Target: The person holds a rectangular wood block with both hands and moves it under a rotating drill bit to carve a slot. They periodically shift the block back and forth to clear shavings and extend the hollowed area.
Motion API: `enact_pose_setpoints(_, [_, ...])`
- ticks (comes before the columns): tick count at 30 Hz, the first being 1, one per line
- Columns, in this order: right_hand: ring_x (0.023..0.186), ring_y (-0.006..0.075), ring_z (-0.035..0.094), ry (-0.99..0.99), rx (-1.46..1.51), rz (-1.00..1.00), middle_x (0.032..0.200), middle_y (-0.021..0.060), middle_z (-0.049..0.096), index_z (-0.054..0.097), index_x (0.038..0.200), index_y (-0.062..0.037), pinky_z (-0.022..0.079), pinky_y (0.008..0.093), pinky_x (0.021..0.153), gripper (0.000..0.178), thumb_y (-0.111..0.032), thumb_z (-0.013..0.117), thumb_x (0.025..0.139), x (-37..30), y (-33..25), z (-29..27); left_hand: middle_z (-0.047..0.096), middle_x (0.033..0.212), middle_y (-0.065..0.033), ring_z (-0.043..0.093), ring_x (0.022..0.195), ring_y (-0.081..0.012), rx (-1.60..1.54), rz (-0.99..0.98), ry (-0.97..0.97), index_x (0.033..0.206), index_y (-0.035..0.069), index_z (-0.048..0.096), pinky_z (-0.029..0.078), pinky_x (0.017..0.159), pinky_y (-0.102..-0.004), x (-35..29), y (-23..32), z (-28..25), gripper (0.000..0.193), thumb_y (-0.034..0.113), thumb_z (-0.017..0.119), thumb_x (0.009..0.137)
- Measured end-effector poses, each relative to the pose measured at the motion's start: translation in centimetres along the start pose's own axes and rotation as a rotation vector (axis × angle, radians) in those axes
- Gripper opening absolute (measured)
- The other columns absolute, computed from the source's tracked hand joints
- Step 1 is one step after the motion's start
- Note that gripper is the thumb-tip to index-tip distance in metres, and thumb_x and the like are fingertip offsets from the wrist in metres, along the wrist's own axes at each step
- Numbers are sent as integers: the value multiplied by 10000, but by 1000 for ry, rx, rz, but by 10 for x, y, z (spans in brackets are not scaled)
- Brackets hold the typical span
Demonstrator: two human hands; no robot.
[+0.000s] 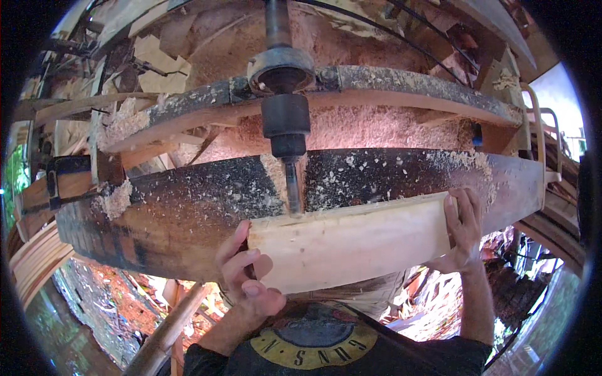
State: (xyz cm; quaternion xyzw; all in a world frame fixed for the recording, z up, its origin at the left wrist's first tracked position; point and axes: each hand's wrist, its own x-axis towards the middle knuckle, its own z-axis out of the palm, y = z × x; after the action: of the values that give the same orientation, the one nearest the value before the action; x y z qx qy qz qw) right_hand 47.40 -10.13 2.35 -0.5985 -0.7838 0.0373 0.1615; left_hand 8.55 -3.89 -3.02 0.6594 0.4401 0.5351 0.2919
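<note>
A pale wooden board [351, 244] is held between my two hands over the near side of a dark wooden worktable [182, 232]. My left hand [251, 272] is closed on its left end, with the thumb underneath and the fingers along the end. At the right end, my right hand [464, 229] grips the board, fingertips at the far corner. A metal bit [293, 188] hangs down from a dark chuck [286, 119] in front of the board. The bit's tip is at the board's far edge, left of the middle; whether it touches cannot be told.
Behind the table runs a shavings-covered wooden crossbeam [407, 91]. Heaped reddish sawdust [357, 128] lies beyond. A black clamp-like part [59, 178] sits at the table's left end. Stacked wood strips [41, 260] lean at left, and a round pole [166, 329] slants up at lower left.
</note>
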Motion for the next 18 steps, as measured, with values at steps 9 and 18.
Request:
enact_pose_setpoints(9, [1175, 534, 544, -1, -55, -36, 1316, 336, 542, 498, 1452, 37, 435, 657, 1011, 1067, -634, 817, 686, 4, 4, 4, 491, 1395, -296, 529, 1304, -388, 5, -24, -30, 1232, 27, 490, 453, 1110, -496, 10, 0, 2, 509, 455, 247, 1100])
enact_pose_setpoints(18, [1204, 531, 544, 19, -32, -27, 1334, 338, 545, 506, 1442, 35, 438, 646, 1023, 1057, -595, 848, 665, 10, 8, 4, 493, 1391, -289, 532, 1285, -378, -8, -31, -25, 1235, 37, 492, 436, 1103, -504, 18, -5, 5, 501, 458, 257, 1099])
